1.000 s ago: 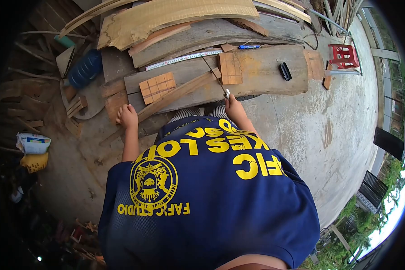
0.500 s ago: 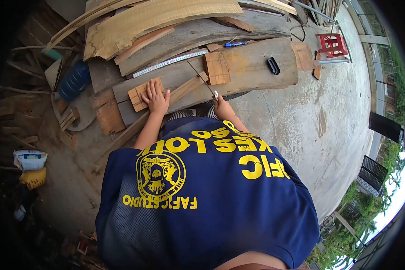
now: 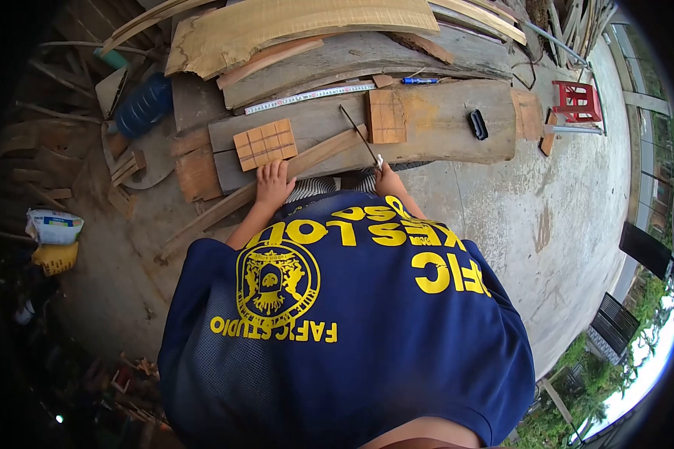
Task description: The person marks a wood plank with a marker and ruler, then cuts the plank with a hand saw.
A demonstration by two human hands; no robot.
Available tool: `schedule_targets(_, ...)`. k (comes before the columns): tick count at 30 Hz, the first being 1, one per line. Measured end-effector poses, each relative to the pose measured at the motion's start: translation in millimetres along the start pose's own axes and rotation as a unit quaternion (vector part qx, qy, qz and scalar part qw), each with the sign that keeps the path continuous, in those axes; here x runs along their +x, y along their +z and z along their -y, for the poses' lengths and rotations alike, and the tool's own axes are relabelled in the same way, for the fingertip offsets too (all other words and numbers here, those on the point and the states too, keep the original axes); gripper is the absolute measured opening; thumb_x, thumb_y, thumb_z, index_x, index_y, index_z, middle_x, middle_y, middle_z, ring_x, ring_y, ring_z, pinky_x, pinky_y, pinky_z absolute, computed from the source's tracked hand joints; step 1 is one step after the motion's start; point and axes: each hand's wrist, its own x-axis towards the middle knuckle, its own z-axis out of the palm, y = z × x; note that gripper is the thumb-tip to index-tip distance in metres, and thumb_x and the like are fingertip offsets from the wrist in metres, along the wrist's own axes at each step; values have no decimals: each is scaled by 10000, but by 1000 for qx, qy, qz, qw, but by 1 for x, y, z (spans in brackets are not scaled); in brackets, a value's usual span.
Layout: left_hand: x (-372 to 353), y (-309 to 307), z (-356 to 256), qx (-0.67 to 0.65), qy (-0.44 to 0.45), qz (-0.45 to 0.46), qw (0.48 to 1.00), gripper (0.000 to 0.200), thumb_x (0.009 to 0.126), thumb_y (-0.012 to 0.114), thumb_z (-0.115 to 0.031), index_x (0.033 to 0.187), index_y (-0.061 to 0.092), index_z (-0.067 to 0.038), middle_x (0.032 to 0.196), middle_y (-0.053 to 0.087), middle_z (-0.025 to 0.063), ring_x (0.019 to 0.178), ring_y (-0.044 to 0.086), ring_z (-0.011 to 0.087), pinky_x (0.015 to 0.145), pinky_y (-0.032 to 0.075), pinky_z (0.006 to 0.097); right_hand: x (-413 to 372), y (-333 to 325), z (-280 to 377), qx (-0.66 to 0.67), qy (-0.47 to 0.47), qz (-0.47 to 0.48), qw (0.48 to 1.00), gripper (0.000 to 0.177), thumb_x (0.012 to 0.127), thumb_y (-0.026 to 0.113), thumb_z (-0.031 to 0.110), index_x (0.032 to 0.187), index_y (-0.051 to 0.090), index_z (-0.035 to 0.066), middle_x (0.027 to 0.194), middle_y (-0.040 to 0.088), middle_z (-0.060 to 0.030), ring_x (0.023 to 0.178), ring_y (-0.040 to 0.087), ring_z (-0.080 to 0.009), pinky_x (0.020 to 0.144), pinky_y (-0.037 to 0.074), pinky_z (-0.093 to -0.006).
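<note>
My left hand [image 3: 274, 185] lies over a long wooden strip [image 3: 326, 152], fingers curled over its far side. Just beyond those fingertips sits a wooden block [image 3: 265, 144] marked with a dark grid of lines. My right hand [image 3: 388, 182] is closed around the white handle of a narrow hand saw [image 3: 359, 133]. Its thin dark blade points up and left, crossing near the strip's far end. Beside the blade rests a second marked wooden block [image 3: 387, 117]. Both blocks lie on a broad weathered plank [image 3: 445, 142].
A tape measure [image 3: 307, 96], a blue marker [image 3: 419, 80] and a black oblong object [image 3: 478, 124] lie on the planks. Rough boards [image 3: 299, 28] are stacked behind. A blue water jug [image 3: 144, 107] stands left, a red stool [image 3: 577, 101] right.
My left hand has slid off the grid-marked block and back onto the wooden strip. My right hand keeps its hold on the saw. The whole view has shifted slightly.
</note>
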Motion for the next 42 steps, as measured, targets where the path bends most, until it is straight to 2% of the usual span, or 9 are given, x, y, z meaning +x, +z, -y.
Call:
schedule_targets(6, -50, -26, 26, 44, -259, -3, 965, 600, 763, 651, -475, 1147, 470, -50, 1154, 469, 131, 1083, 430, 310, 962, 292, 462, 7, 0, -3, 10, -19, 3, 1000, 337, 914, 462, 230, 1214, 462, 78, 946, 604, -293, 915, 567, -461, 763, 472, -495)
schedule_targets(10, -59, -29, 45, -12, -253, 68, 965, 433, 816, 606, -429, 1026, 530, -58, 1091, 526, 115, 1061, 444, 294, 938, 306, 453, 9, 1, -6, 3, -31, 2, 1000, 358, 918, 464, 247, 1232, 457, 74, 965, 608, -282, 920, 577, -446, 759, 474, -492)
schedule_targets(12, -58, -30, 53, -61, -187, 92, 976, 290, 880, 529, -351, 902, 563, -64, 962, 585, 92, 1004, 480, 273, 918, 318, 432, 13, 2, -7, 5, -37, 6, 999, 353, 920, 469, 267, 1213, 469, 70, 968, 607, -281, 927, 577, -444, 760, 473, -491)
schedule_targets(16, -52, -45, 57, -51, -139, 53, 988, 265, 924, 452, -288, 830, 565, -68, 847, 613, 93, 889, 542, 284, 866, 371, 399, 15, -2, -5, -5, -44, -17, 999, 309, 920, 471, 268, 1146, 489, 60, 928, 611, -281, 898, 579, -452, 741, 472, -498)
schedule_targets(21, -30, -67, 72, -53, -198, 31, 978, 328, 951, 388, -283, 806, 572, -52, 821, 637, 138, 783, 601, 332, 705, 470, 435, 0, -20, 16, 30, -96, -33, 994, 257, 913, 469, 243, 1040, 465, 20, 869, 592, -319, 855, 556, -492, 732, 451, -541)
schedule_targets(29, 52, -68, 96, -37, -115, 11, 993, 337, 952, 384, -289, 843, 591, -47, 863, 613, 133, 864, 570, 324, 793, 426, 427, 10, -33, 21, -1, -42, -51, 998, 259, 920, 454, 262, 1006, 456, 17, 877, 601, -313, 861, 567, -485, 744, 453, -547)
schedule_targets(31, 68, -63, 91, -20, -145, 21, 989, 291, 938, 422, -279, 863, 600, -62, 894, 594, 102, 929, 533, 286, 843, 380, 411, 16, -35, 21, -19, -33, -45, 998, 270, 920, 447, 267, 1017, 455, 16, 904, 603, -312, 879, 571, -480, 763, 453, -543)
schedule_targets(36, 77, -55, 71, 12, -200, -88, 976, 175, 865, 534, -249, 870, 623, -99, 909, 563, 50, 994, 479, 236, 896, 307, 449, 19, -38, 24, -15, -19, -41, 999, 277, 917, 450, 263, 1033, 449, 12, 916, 598, -318, 892, 564, -486, 777, 448, -543)
schedule_targets(42, 62, -52, 68, 7, -240, -85, 967, 162, 847, 548, -248, 896, 610, -107, 996, 546, 49, 1032, 464, 252, 931, 263, 478, 24, -42, 25, -8, -28, -29, 999, 269, 918, 446, 240, 1013, 456, -12, 895, 596, -324, 885, 562, -486, 764, 443, -543)
